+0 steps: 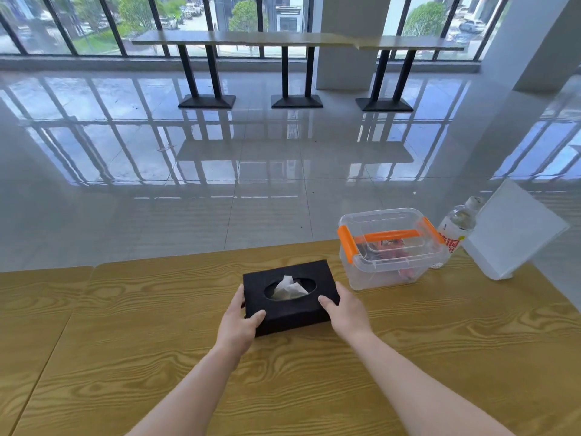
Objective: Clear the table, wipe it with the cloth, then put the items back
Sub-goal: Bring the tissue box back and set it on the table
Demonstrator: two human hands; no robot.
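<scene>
A black tissue box [290,313] with a white tissue poking from its oval slot rests on the wooden table [157,357], near the middle. My left hand [239,322] grips its left end, thumb on top. My right hand [345,309] holds its right end, thumb on the top face. To the right stands a clear plastic container [393,250] with orange latches and handle, something red inside. Behind the container stands a water bottle [456,228] with a red label. No cloth is in view.
A white board [515,231] leans at the table's right edge beside the bottle. A seam splits the table at the left [63,325]. Beyond the far edge lies glossy tiled floor, with a long high counter [283,39] on black legs by the windows.
</scene>
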